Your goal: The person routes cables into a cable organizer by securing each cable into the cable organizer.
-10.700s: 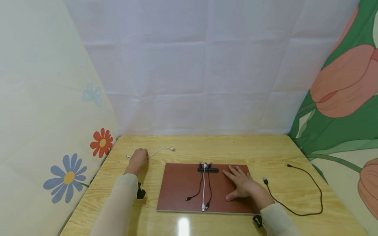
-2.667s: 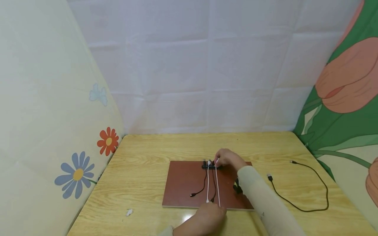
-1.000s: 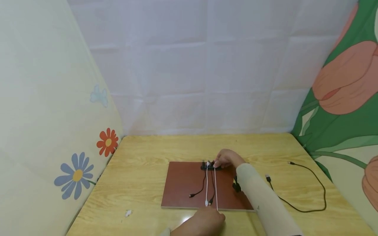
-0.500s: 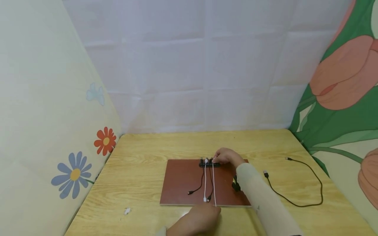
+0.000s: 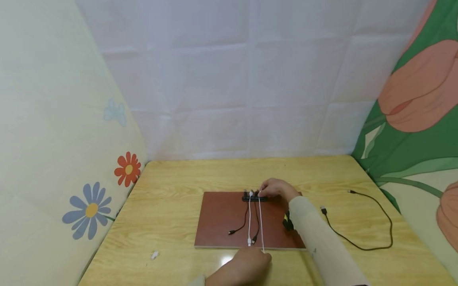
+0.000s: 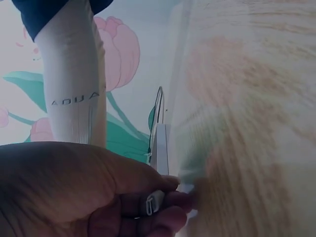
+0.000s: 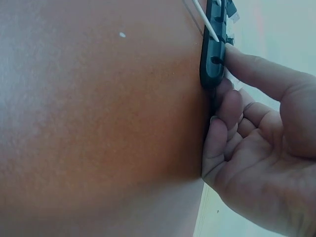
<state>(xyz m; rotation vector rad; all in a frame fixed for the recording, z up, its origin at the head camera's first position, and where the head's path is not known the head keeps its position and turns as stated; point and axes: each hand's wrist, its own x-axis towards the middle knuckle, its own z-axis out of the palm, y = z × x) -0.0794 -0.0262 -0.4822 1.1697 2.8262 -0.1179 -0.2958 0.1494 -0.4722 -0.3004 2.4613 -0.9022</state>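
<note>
A black cable clip strip [image 5: 264,199] sits at the far edge of a reddish-brown board [image 5: 218,222]. My left hand [image 5: 248,264] pinches the near end of a white USB cable [image 5: 261,224]; its connector [image 6: 154,202] shows between the fingers in the left wrist view. The cable runs taut over the board to the strip. There my right hand [image 5: 277,187] pinches the cable's far end behind the strip, thumb pressed to the strip's back edge in the right wrist view. The plug itself is hidden by the fingers.
Another white cable [image 5: 249,218] and two black cables, one on the left [image 5: 246,220] and one between the white ones [image 5: 258,222], hang from the strip across the board. A longer black USB cable [image 5: 391,226] lies curved on the table at the right. A small white patch [image 5: 154,254] is at front left.
The white cable from the table's back left now stretches over the board to the strip. Both hands have come to its two ends. Over the last second they have barely moved.
</note>
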